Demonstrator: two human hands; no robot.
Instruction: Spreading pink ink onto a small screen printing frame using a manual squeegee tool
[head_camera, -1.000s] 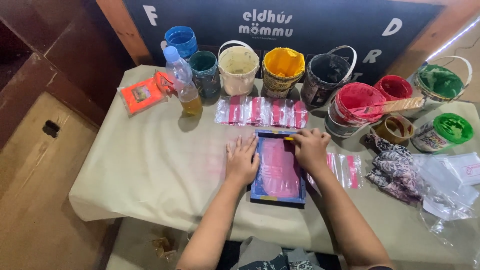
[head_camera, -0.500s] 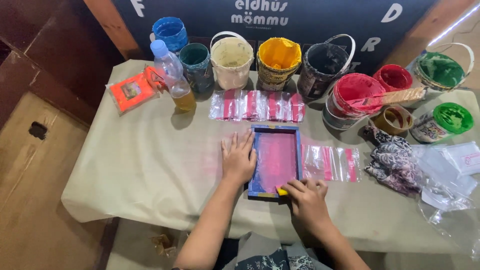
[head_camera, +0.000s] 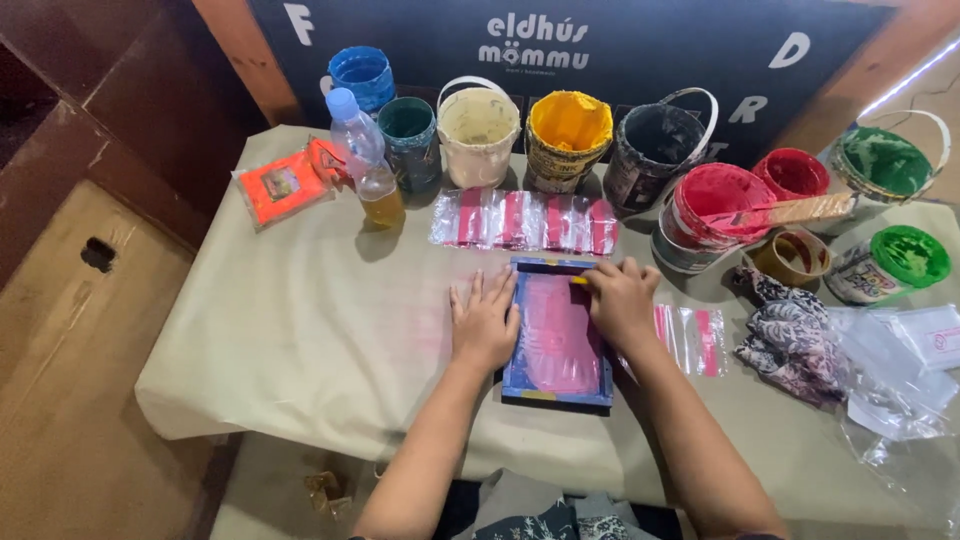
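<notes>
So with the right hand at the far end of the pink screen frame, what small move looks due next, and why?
Probably a pull of the right hand toward the body along the screen frame. It sits at the frame's far edge on a yellow-tipped tool, pink ink covers the mesh, and the left hand lies flat on the frame's left edge, steadying it.

Single head-worn view, looking steeply down and forward from above the desk (head_camera: 300, 340), close over the forearms, paint buckets (head_camera: 570, 135) along the far edge

A cloth-covered table (head_camera: 300, 330) stands before a dark signboard (head_camera: 640, 50); brown, perhaps wooden, floor (head_camera: 70, 380) at left.
</notes>
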